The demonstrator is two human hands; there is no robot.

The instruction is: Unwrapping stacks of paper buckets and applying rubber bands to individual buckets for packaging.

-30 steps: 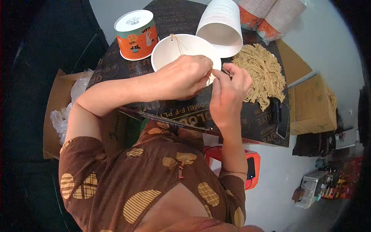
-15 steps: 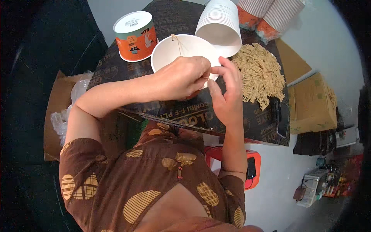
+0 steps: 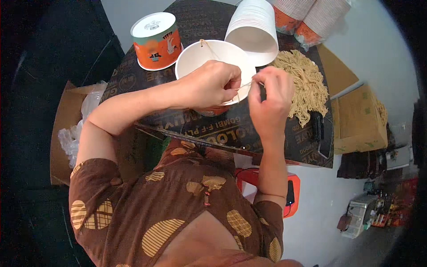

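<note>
A paper bucket [image 3: 187, 62], white inside, stands mouth up on the dark table in front of me. Tan cord [image 3: 205, 44] passes through a hole at its far rim and hangs down inside. Over the near rim my left hand [image 3: 213, 84] pinches the cord. My right hand [image 3: 273, 91] grips the same cord just right of the rim, and a short stretch runs taut between the two hands. My fingers partly hide the bucket's near side. Behind my right hand lies a heap of tan cords [image 3: 307, 84].
An upside-down orange and green bucket [image 3: 158, 49] is at the back left. Nested white buckets [image 3: 253, 26] lie at the back, with more wrapped stacks [image 3: 320, 20] beyond. A black phone-like object [image 3: 324, 138] rests near the right edge. Cardboard boxes [image 3: 360, 120] flank the table.
My right hand has moved right, away from the rim, drawing the cord out between my hands. My left hand stays over the near rim; the bucket has shifted slightly right.
</note>
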